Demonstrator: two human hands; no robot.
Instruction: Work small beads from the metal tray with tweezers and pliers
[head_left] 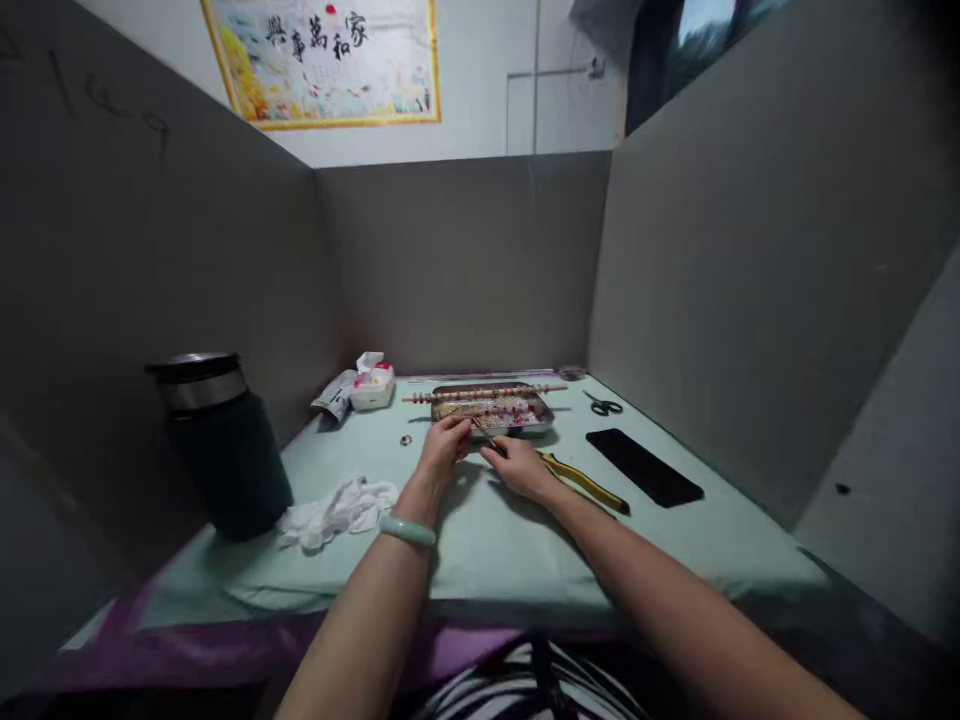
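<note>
My left hand (444,446), with a pale green bangle at the wrist, has its fingers pinched together at the near rim of a metal tray (544,412). My right hand (522,466) is closed on a thin rod-like tool (484,433) whose tip points toward the left fingers. What the left fingers pinch is too small to make out. The tray holds many small beads. A wooden stick (486,394) threaded with beads lies across the tray's far side.
Yellow-handled pliers (589,484) lie just right of my right hand, with a black phone (644,467) and small scissors (603,405) beyond. A dark lidded flask (222,443), a crumpled white cloth (336,510) and a wipes pack (369,385) sit left. Grey partition walls enclose the table.
</note>
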